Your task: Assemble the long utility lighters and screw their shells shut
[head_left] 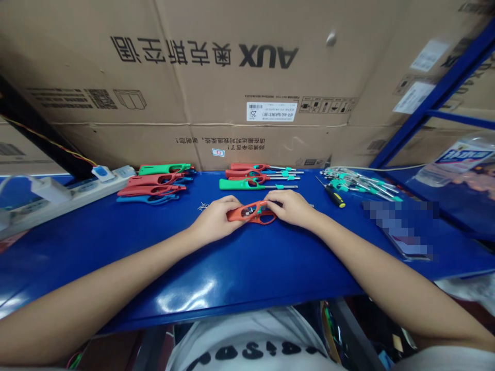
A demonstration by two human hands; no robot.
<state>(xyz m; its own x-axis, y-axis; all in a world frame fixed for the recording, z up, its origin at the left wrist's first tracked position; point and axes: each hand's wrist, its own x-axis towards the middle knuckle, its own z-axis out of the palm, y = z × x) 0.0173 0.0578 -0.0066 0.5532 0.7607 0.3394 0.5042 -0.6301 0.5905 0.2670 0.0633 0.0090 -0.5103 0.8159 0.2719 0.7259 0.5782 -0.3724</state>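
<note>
An orange-red lighter body [253,212] lies level between my two hands above the blue table. Its rear end is gripped by my left hand [217,219], fingers closed around it. My right hand [290,207] pinches the front end, where a small teal part shows; a bit of metal rod pokes out beyond its fingers. Just behind them, a green lighter [234,184] with a metal rod lies in front of several red ones [247,172]. Small metal screws [202,206] sit behind my left hand.
At the left are a stack of lighter shells [152,189] and a white power strip [69,201]. Metal rods with teal parts [359,183], a screwdriver [335,198] and a phone [402,232] lie at the right. A cardboard box [216,93] stands behind the blue table [270,268].
</note>
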